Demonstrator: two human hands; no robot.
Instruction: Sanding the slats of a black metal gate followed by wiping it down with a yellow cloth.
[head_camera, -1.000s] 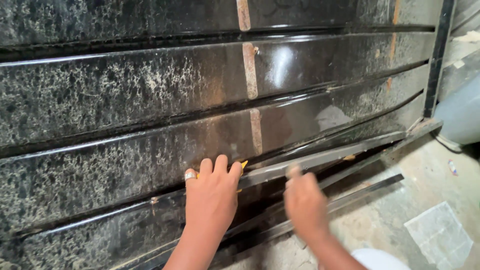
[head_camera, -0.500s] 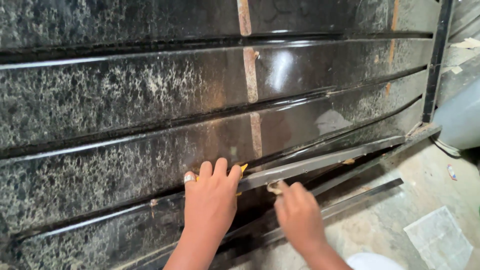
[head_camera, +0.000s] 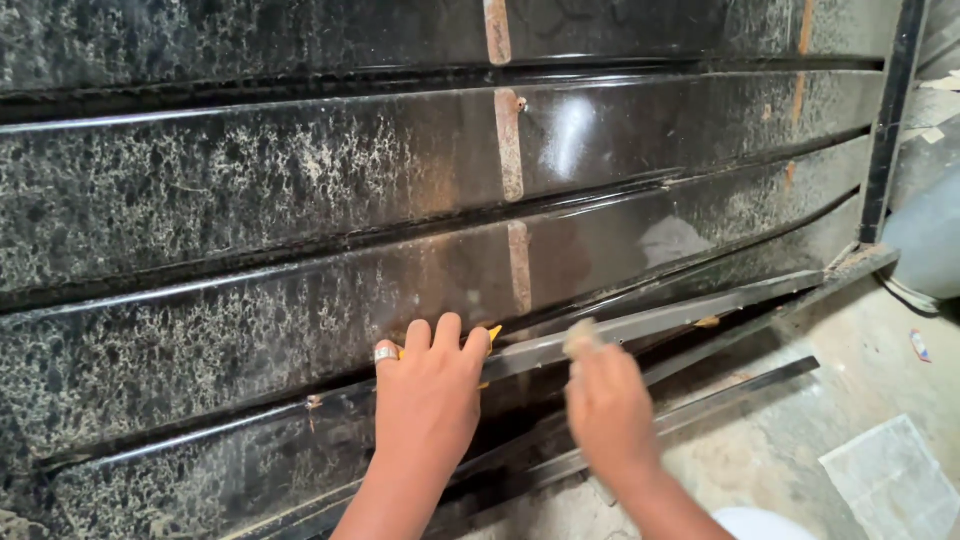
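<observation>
The left hand (head_camera: 428, 395) lies flat, fingers together and pointing up, pressed against a black slatted metal panel (head_camera: 300, 200), at the lower edge of one of its long slats. A small yellow object (head_camera: 492, 335) pokes out from under its fingertips; I cannot tell what it is, nor whether the grip closes on it. A silver ring (head_camera: 385, 354) sits on one finger. Just to the right, the right hand (head_camera: 607, 410) is blurred; its grip is curled together around a small pale piece (head_camera: 580, 338) held against a loose grey metal strip (head_camera: 680, 315), which slants along the bottom slat toward the panel's lower right corner.

The panel fills most of the view: broad horizontal slats, glossy black, mottled with whitish speckling and dust, with a rusty vertical stripe (head_camera: 508, 150) running down its middle. A second dark strip (head_camera: 700, 400) lies lower, near the floor. A black upright frame post (head_camera: 885, 120) bounds the panel at the right edge.

Below is a dusty concrete floor (head_camera: 800, 440); a pale sheet (head_camera: 890, 480) lies on it at the lower right
</observation>
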